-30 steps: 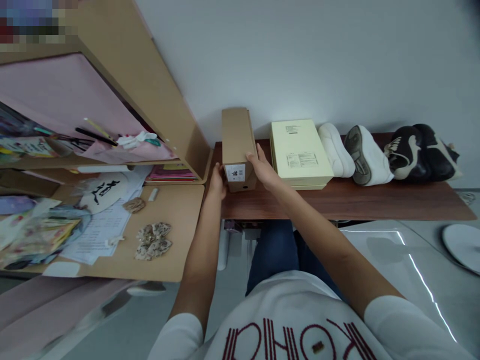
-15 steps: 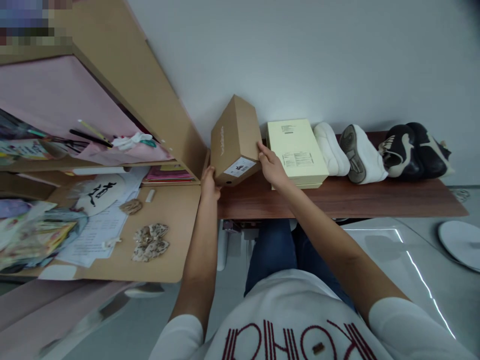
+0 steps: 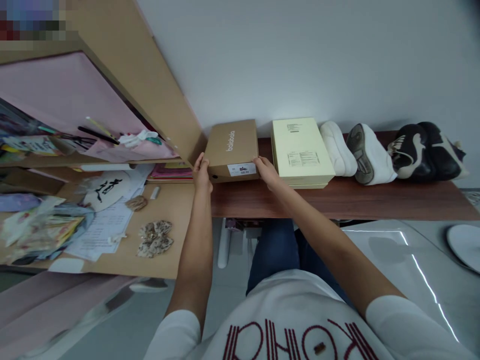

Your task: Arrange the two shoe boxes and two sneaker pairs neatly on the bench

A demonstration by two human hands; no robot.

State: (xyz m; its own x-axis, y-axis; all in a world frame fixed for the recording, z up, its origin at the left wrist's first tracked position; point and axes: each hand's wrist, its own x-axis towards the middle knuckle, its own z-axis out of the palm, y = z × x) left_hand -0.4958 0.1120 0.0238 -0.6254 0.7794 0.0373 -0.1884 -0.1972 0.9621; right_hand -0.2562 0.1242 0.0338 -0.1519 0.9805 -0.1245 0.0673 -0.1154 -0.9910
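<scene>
A brown cardboard shoebox with white lettering on its lid lies flat at the left end of a dark wooden shelf. My left hand grips the box's left front corner. My right hand holds its right front corner beside the white label. Both hands have fingers closed against the box's sides.
A pale yellow shoebox lies just right of the brown one. Further right are white shoes and dark shoes. Left stands a light wooden desk with papers, a fan and fabric pieces, under slanted shelving.
The brown box stood on its side, was tipped over to the left, and now lies flat with its lid up. Both hands stayed on it and moved down to its front corners.
</scene>
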